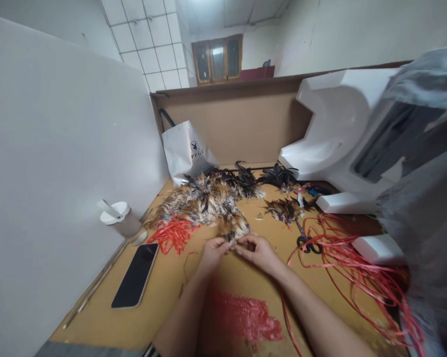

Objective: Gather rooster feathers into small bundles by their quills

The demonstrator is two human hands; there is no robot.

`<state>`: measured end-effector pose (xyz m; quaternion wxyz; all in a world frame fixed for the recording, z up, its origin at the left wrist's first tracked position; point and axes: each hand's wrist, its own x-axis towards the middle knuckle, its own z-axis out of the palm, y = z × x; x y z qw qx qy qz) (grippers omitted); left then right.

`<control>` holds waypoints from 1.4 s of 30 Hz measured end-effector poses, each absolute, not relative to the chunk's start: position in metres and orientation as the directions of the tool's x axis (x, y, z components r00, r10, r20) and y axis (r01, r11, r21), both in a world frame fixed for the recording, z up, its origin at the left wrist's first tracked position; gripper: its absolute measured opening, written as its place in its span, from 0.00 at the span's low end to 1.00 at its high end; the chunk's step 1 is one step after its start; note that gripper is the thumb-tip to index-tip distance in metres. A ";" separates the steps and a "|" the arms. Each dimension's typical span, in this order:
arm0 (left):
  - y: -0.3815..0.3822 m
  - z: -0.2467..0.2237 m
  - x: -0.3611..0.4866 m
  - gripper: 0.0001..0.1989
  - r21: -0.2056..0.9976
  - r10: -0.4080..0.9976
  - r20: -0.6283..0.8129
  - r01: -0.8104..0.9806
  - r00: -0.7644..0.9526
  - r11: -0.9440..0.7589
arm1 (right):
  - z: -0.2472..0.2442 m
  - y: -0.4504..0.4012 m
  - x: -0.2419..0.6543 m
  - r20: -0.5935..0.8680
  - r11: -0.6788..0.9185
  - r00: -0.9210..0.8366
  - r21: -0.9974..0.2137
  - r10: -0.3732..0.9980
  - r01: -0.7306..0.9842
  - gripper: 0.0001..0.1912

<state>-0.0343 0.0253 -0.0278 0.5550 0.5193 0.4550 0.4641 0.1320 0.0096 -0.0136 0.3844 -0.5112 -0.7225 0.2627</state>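
Brown-and-white feather bunch (233, 225), near end pinched between left hand (212, 252) and right hand (259, 252), fingertips together; plumes fan forward, away from both, neither hand nearer.

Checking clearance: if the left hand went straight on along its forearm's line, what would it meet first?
Probably the brown-and-white feather bunch, right at the left hand's fingertips; depth there is hard to judge.

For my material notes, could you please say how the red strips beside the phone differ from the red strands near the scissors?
The red strips are short and heaped compactly; the red strands are long and sprawl loosely. The red strips lie left of the left hand, while the red strands lie right of the right hand. Both are thin and red.
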 end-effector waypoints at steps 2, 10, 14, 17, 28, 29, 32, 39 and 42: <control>0.024 -0.027 -0.033 0.09 0.999 0.987 -0.003 -0.036 0.163 0.010 | -0.008 0.005 0.133 0.291 0.362 -0.215 -0.714 0.932 0.599 0.11; 0.026 -0.033 -0.032 0.09 0.984 0.989 -0.065 -0.154 0.135 0.086 | -0.024 0.011 0.130 0.173 0.229 -0.168 -0.882 0.970 0.412 0.12; 0.024 -0.032 -0.031 0.13 0.924 0.974 -0.166 -0.321 0.155 0.208 | -0.030 0.018 0.130 -0.101 -0.110 -0.155 -0.993 0.983 -0.046 0.14; 0.020 -0.031 -0.029 0.12 0.905 0.962 -0.188 -0.347 0.198 0.248 | -0.026 0.018 0.129 -0.139 -0.179 -0.166 -0.949 0.976 -0.260 0.15; 0.014 -0.029 -0.027 0.13 0.826 0.889 -0.290 -0.377 0.353 0.419 | -0.030 0.016 0.118 -0.123 -0.171 -0.157 -0.924 0.980 -0.343 0.12; 0.014 -0.029 -0.027 0.13 0.824 0.887 -0.292 -0.377 0.358 0.423 | -0.031 0.017 0.118 -0.120 -0.164 -0.147 -0.927 0.982 -0.338 0.12; 0.014 -0.029 -0.027 0.12 0.822 0.885 -0.291 -0.378 0.363 0.425 | -0.031 0.017 0.118 -0.118 -0.156 -0.133 -0.933 0.984 -0.323 0.12; 0.014 -0.031 -0.026 0.13 0.829 0.886 -0.286 -0.369 0.365 0.420 | -0.025 0.014 0.115 -0.124 -0.146 -0.093 -0.945 0.988 -0.291 0.14; 0.014 -0.032 -0.026 0.13 0.846 0.891 -0.283 -0.345 0.355 0.406 | -0.026 0.014 0.113 -0.104 -0.112 -0.048 -0.966 0.993 -0.232 0.15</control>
